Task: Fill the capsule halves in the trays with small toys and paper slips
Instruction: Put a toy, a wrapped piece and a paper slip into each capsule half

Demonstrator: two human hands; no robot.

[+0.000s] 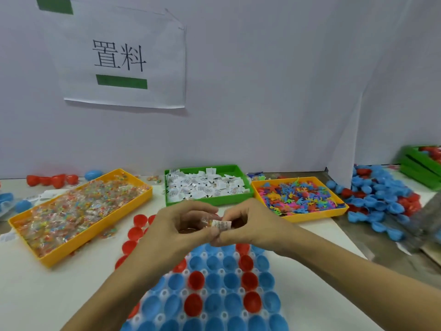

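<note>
A: What are the hands doing?

B: They meet over the far end of the capsule tray (214,295). The left hand (181,225) and right hand (248,223) both have curled fingers, and between their fingertips they pinch a small folded paper slip (222,224), white with fine dark print. So each grip is closed on that slip. Something small and clear sits just left of it against the left fingers; I cannot tell what it is.

A: And the tray?

B: A white moulded sheet with round wells, laid on the pale tabletop (47,295). Each well holds a smooth, glossy plastic capsule half (249,280), cup side up, mostly blue with two columns of red. The halves I can see into look hollow.

A: Where are the supplies?

B: Beyond the hands, three shallow rectangular plastic bins. The green bin (229,199) in the middle is heaped with more crumpled white slips. The right yellow bin (317,216) holds tiny flat toy figures (298,197) in pink, blue, green and orange. The long left yellow bin (59,254) is full of clear crinkly packets (71,211) with coloured bits inside.

A: Anything else?

B: A loose pile of blue and red shells (381,201) at right, and a paper sign (119,56) with printed characters on the grey wall.
</note>
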